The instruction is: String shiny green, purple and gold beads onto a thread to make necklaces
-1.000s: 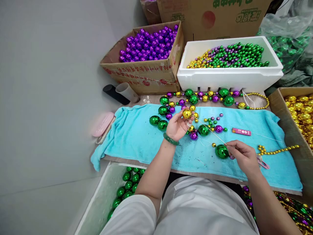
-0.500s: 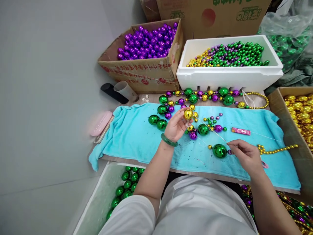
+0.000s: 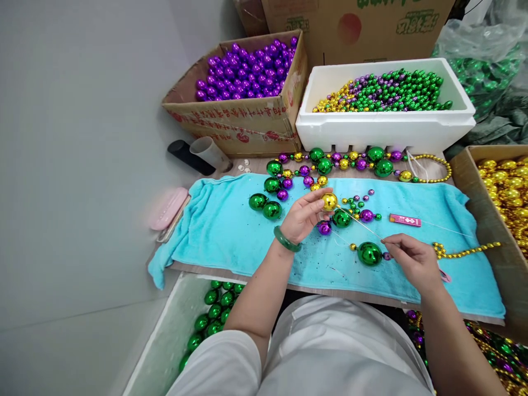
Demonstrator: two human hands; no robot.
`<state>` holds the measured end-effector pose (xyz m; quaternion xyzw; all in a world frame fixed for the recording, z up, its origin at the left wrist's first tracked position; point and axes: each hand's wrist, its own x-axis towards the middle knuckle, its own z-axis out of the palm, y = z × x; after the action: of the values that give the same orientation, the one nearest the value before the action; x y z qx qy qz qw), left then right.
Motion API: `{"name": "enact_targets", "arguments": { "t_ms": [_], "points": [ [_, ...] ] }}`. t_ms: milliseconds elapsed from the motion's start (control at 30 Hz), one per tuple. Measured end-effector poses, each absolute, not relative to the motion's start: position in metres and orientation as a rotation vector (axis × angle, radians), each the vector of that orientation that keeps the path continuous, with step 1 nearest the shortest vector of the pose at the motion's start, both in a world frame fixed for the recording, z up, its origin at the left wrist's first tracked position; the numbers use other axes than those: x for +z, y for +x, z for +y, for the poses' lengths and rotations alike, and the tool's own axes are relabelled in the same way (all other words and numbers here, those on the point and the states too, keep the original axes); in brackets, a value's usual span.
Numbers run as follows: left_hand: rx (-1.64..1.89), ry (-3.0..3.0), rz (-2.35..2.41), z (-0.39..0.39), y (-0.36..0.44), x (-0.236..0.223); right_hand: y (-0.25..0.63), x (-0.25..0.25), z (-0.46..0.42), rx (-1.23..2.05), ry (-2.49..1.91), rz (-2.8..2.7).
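Observation:
My left hand (image 3: 307,213) holds a large gold bead (image 3: 329,202) between thumb and fingers, above a turquoise towel (image 3: 231,242). In my right hand (image 3: 412,258) a long thin needle (image 3: 363,224) is pinched at its near end; its far tip meets the gold bead's right side. Whether the tip has entered the hole I cannot tell. Just below the needle lies a big green bead (image 3: 370,253), strung between a small gold bead (image 3: 353,247) and a small purple bead (image 3: 386,256). A purple bead (image 3: 367,215) and several small loose beads rest beyond the needle.
Along the back runs a finished-looking bead string (image 3: 344,164). Behind it stand a carton of purple beads (image 3: 231,124) and a white foam box (image 3: 383,129) of small beads. A carton of gold beads (image 3: 474,209) is at right; a pink packet (image 3: 405,220) lies on the towel.
My left hand has moved right and slightly down with the gold bead, along the needle's line towards my right hand. The right hand has barely moved.

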<state>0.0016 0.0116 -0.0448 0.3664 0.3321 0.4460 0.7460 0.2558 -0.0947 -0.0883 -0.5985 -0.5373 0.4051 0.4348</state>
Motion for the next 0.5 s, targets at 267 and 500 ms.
{"name": "enact_targets", "arguments": {
  "t_ms": [267, 500],
  "points": [
    [0.898, 0.947, 0.686, 0.009, 0.004, -0.038, 0.265, -0.093, -0.092, 0.984, -1.511, -1.399],
    [0.95, 1.004, 0.684, 0.012, 0.0, -0.034, 0.253, -0.087, -0.089, 1.029, -1.466, -1.312]
  ]
}}
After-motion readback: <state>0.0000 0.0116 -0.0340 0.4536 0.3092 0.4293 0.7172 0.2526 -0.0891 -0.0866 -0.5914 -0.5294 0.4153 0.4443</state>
